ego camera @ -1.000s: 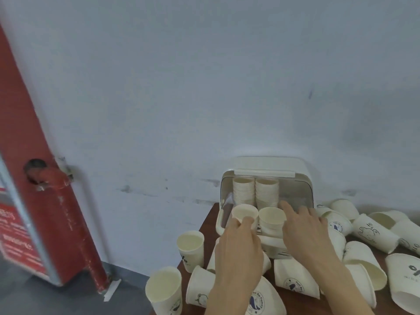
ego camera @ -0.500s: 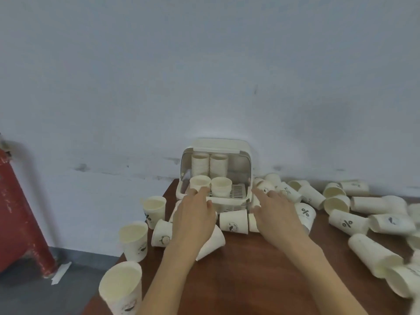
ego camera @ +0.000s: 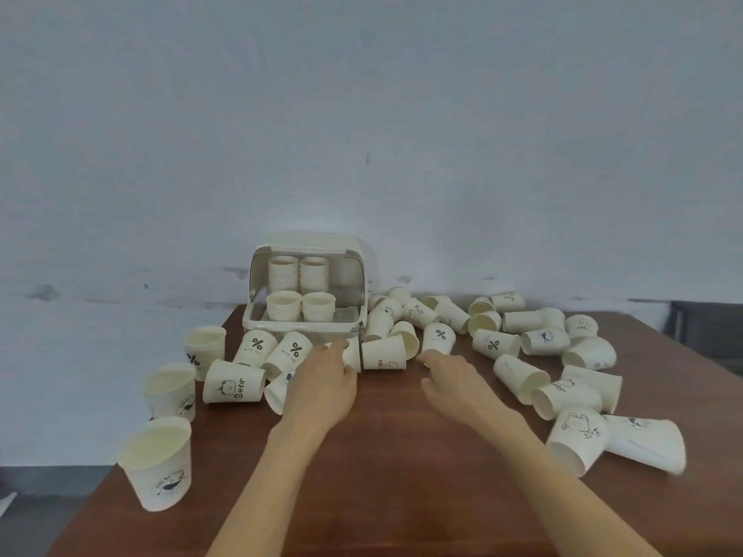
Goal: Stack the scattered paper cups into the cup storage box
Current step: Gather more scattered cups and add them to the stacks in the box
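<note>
Brown table (ego camera: 402, 476), cup storage box (ego camera: 307, 251) opening toward viewer, stacks (ego camera: 283, 271) upright

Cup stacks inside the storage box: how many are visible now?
4. Two tall stacks stand at the back, left and right; two short stacks stand in front, left and right. The box wall may hide more.
</note>
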Demonstrator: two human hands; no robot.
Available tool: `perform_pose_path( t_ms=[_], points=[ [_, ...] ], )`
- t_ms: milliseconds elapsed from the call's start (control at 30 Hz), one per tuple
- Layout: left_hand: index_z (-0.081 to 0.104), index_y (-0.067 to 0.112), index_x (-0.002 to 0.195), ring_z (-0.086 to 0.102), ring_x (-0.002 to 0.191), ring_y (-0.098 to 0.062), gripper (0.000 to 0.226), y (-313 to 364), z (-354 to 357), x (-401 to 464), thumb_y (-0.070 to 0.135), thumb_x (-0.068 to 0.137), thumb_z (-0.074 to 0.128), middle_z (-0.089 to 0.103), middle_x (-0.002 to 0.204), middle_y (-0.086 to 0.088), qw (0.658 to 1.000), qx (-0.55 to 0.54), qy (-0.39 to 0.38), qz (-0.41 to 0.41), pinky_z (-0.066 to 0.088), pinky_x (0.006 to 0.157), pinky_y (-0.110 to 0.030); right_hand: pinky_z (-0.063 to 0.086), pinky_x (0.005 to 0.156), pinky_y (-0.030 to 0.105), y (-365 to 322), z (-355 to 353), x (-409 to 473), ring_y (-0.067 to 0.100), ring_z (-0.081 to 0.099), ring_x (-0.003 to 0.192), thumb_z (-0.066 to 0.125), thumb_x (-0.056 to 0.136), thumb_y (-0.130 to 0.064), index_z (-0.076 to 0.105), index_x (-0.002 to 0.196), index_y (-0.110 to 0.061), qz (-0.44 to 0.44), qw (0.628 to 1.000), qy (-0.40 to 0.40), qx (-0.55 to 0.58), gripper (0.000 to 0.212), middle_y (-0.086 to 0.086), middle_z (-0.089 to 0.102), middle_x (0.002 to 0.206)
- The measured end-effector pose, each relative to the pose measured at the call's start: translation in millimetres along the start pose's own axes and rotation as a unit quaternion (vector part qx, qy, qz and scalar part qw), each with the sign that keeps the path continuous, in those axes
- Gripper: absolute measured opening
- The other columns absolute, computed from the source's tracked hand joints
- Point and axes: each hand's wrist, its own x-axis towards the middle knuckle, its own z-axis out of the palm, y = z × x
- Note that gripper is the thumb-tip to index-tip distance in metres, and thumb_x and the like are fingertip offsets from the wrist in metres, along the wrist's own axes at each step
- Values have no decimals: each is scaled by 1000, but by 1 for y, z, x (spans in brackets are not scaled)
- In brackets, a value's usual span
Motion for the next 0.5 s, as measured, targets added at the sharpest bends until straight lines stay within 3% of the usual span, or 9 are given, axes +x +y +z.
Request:
perform_pose_path(
  t_ms=[100, 233, 400, 500],
  points=[
    [45, 21, 136, 53, 113, -25, 40, 7, 10, -3, 23, 96, 41, 55, 122, -6, 1000, 14, -19, 6, 47, 90, -41, 41, 69, 36, 11, -3, -6, 33, 57, 93, 42, 85, -15, 51, 112, -16, 18, 1000, -2, 5, 28, 6, 56, 91],
    [43, 21, 134, 52, 109, -25, 37, 25, 25, -8, 24, 97, 38, 52, 119, -4, 995, 72, -50, 54, 48, 85, -41, 42, 70, 38, 26, -6, -12, 35, 56, 95, 41, 84, -16, 47, 106, -19, 31, 999, -24, -13, 23, 11, 60, 100],
    [44, 20, 131, 53, 109, -27, 35, 46, 36, -5, 24, 97, 38, 52, 121, -4, 986, 116, -66, 97, 46, 81, -39, 43, 73, 37, 39, -7, -10, 33, 55, 104, 41, 88, -19, 50, 124, -14, 59, 997, -29, -31, 37, 12, 58, 114],
    [46, 21, 131, 54, 110, -26, 36, 55, 44, 5, 24, 96, 39, 54, 120, -4, 987, 98, -81, 102, 44, 85, -38, 43, 73, 37, 47, -5, -6, 33, 55, 105, 41, 88, -18, 52, 122, -12, 63, 997, -28, -30, 36, 13, 58, 114]
  ],
)
